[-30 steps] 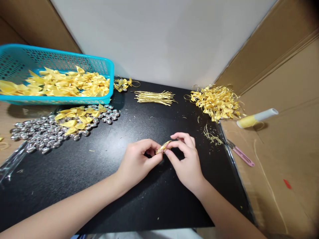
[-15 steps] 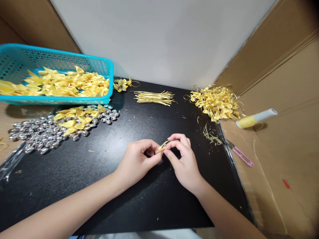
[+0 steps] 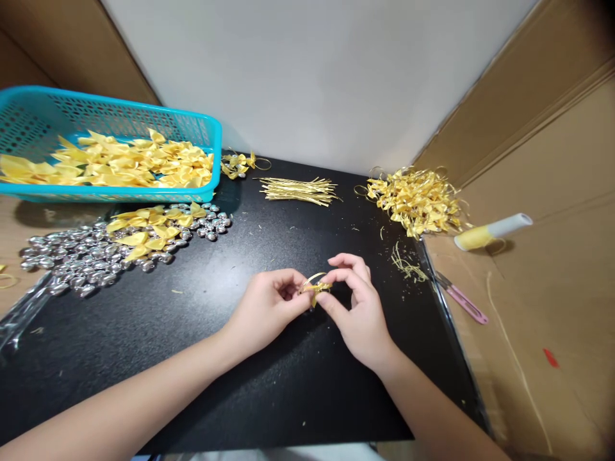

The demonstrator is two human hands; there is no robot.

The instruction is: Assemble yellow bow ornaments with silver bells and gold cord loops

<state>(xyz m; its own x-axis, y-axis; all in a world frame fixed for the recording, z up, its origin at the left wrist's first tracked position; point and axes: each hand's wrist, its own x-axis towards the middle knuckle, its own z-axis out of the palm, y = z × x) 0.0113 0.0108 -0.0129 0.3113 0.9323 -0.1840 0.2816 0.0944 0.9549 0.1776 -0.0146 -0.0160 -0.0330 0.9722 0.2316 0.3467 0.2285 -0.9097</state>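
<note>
Between my two hands, over the middle of the black table, is a small yellow ribbon bow (image 3: pixel 317 291) with a gold cord loop (image 3: pixel 314 277) arching above it. My left hand (image 3: pixel 271 299) pinches its left side between thumb and forefinger. From the right, my right hand (image 3: pixel 358 310) grips the other side with thumb and fingertips, its upper fingers lifted and curved. The fingers cover part of the bow, and whether a bell hangs on it I cannot make out.
A turquoise basket (image 3: pixel 216 153) of yellow bows stands back left. Before it lie silver bells (image 3: pixel 86 256) and loose bows (image 3: pixel 144 237). Gold cords (image 3: pixel 300 191) lie at the back. Looped bows (image 3: pixel 418 198) are heaped right, near cord scraps (image 3: pixel 407 264), a pink-handled cutter (image 3: pixel 466 302) and a ribbon roll (image 3: pixel 492 232).
The bow has turned between my fingers, so more yellow ribbon and the loop's arch show. My right hand has shifted slightly right, its fingers a little more open.
</note>
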